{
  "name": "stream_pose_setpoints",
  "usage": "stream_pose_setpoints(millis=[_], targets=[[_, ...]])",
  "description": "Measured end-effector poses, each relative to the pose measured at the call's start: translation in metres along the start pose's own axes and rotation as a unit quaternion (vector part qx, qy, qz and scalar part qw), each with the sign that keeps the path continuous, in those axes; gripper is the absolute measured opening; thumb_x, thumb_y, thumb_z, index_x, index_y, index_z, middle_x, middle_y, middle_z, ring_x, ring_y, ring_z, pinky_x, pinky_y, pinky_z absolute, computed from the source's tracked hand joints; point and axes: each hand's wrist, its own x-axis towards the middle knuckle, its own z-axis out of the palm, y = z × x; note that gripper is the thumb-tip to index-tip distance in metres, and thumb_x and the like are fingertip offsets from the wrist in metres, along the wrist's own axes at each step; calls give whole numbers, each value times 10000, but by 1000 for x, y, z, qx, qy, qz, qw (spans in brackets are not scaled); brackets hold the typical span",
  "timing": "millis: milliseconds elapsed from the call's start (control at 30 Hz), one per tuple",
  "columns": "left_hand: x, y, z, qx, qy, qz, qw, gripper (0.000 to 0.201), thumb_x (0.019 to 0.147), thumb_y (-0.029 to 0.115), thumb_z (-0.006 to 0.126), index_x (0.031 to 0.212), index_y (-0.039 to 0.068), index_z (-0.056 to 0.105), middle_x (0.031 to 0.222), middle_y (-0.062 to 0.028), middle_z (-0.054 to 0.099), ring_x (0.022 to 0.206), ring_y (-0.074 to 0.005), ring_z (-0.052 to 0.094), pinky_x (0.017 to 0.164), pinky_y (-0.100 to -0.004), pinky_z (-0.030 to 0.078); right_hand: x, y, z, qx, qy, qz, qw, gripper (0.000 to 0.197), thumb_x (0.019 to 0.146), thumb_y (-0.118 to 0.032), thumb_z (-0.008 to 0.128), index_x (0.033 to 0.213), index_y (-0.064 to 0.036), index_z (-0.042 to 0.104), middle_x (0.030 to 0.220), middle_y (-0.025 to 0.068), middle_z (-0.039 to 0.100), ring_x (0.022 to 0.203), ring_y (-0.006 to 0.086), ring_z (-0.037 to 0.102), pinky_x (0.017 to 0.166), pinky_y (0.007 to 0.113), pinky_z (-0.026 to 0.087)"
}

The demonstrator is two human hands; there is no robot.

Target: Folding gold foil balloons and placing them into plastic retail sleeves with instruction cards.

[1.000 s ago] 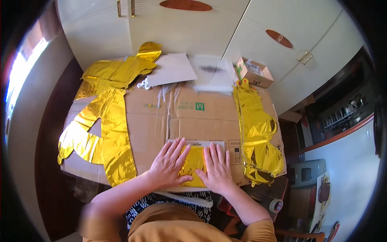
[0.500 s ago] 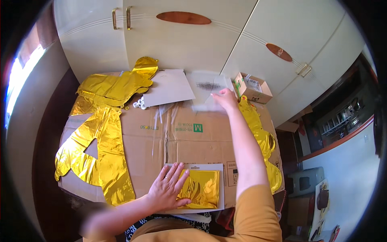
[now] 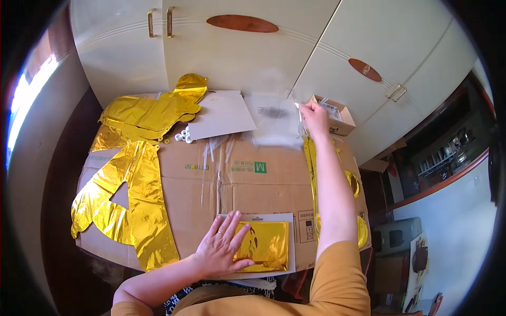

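Observation:
My left hand [image 3: 224, 243] lies flat, fingers spread, over a folded sheet of gold foil [image 3: 271, 246] on a white backing card [image 3: 290, 253] at the near edge. My right hand [image 3: 315, 120] reaches to the far right with its fingers pinched at the right edge of a clear plastic bag [image 3: 279, 124]. This bag lies on a stack of similar bags, one faintly printed. Just beyond that hand stands a small open cardboard box [image 3: 345, 122]. My right forearm partly covers a long gold foil balloon [image 3: 362, 231] along the right side.
Flattened cardboard [image 3: 253, 189] covers the table. At left lie a flat gold foil letter balloon [image 3: 145, 210] and more gold foil [image 3: 142, 116]. White cards [image 3: 221, 116], small white rings [image 3: 184, 136] and thin clear straws [image 3: 212, 150] sit at the back, before cream cabinets [image 3: 237, 58].
My right hand has moved right across the clear bags to their right edge, nearer the box. The left hand stays flat on the folded foil.

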Motion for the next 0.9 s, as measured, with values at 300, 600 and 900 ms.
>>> stream_pose_setpoints(millis=[300, 600, 900], targets=[[62, 41, -97, 114, 389, -6, 914, 684, 689, 277, 780, 1305, 95, 547, 1267, -137, 547, 1168, -314, 525, 985, -452, 394, -190, -171, -19, -163, -78, -224, 958, 145, 794, -105, 714, 720, -35, 610, 776, 128, 634, 675, 338, 627, 606, 425, 508], [78, -37, -36, 204, 243, 60, 947, 467, 779, 96, 643, 1229, 92, 516, 849, -51, 562, 827, -241, 616, 753, -397, 432, -295, -142, -36, -98, -32, -199, 975, 89, 850, -70, 716, 913, -41, 660, 884, 91, 657, 782, 306, 646, 716, 406, 507], [93, -44, -11, 66, 191, -82, 976, 170, 792, 100, 605, 958, 84, 638, 920, -117, 629, 851, -340, 649, 765, -469, 471, -336, -108, -33, -213, -24, -177, 960, 241, 769, -216, 806, 872, -76, 641, 891, 79, 633, 848, 306, 622, 773, 436, 473]])
